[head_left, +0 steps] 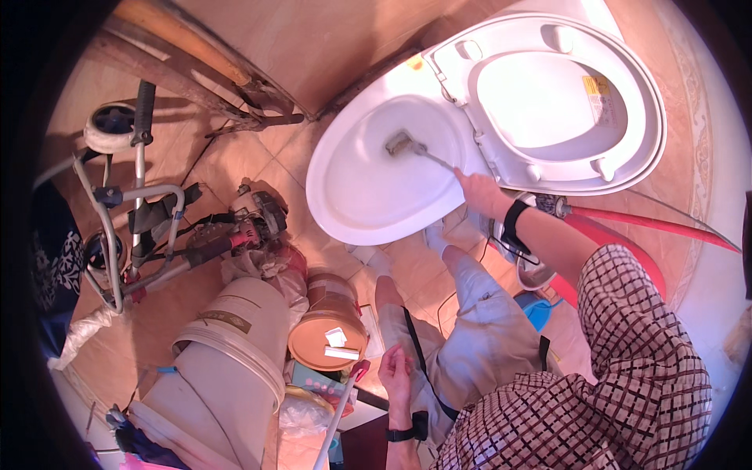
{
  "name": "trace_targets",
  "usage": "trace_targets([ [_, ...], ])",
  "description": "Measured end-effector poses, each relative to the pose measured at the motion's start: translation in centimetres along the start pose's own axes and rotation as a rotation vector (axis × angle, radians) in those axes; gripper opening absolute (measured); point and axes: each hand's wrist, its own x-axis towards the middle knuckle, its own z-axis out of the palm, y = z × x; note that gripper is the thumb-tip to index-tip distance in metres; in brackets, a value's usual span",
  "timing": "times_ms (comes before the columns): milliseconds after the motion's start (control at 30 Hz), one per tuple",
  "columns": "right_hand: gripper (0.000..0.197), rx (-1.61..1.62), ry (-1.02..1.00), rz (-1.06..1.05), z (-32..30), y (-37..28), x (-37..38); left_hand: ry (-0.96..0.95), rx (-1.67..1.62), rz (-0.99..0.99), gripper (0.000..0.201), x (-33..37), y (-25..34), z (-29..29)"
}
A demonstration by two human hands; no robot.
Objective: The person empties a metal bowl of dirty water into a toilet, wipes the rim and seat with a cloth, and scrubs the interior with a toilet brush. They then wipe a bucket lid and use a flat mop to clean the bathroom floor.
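Observation:
My right hand (482, 193) is closed around the handle of a toilet brush (439, 160). The brush's worn, brownish head (399, 143) rests against the inside of a white toilet bowl (333, 205). Behind the bowl's hinges, the raised seat and lid (654, 102) lean back. Down beside my left thigh is my left hand (395, 372), its fingers curled loosely in, with nothing seen in them. A pale stick with a red end (345, 399) stands just left of that hand.
Left of my legs are an orange-lidded bucket (307, 350) and a large pale bucket (243, 313). A wheeled metal walker (117, 235) and a motor tool (254, 223) lie farther left. At the right are a red-handled pole (642, 222), a red basin (650, 266) and a blue scoop (539, 312).

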Motion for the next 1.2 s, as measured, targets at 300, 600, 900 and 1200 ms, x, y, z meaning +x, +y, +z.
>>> trace_targets([
  [300, 0.047, -0.095, 0.072, -0.082, 2.2, -1.3, 0.0, 0.053, -0.045, 0.0, 0.021, -0.3, -1.7, -2.8],
  [600, 0.046, 0.193, 0.051, 0.075, 1.5, -1.3, 3.2, 0.017, -0.023, 0.015, 0.02, -0.2, -1.8, -3.5],
  [900, 0.047, 0.372, 0.147, 0.083, 2.8, 1.6, 3.5, 0.023, 0.025, -0.008, 0.021, -0.2, -0.2, -1.7],
  [1200, 0.038, 1.263, -0.055, 0.425, 2.4, -2.7, 3.9, 0.032, 0.042, 0.007, 0.021, -0.4, 1.1, -0.7],
])
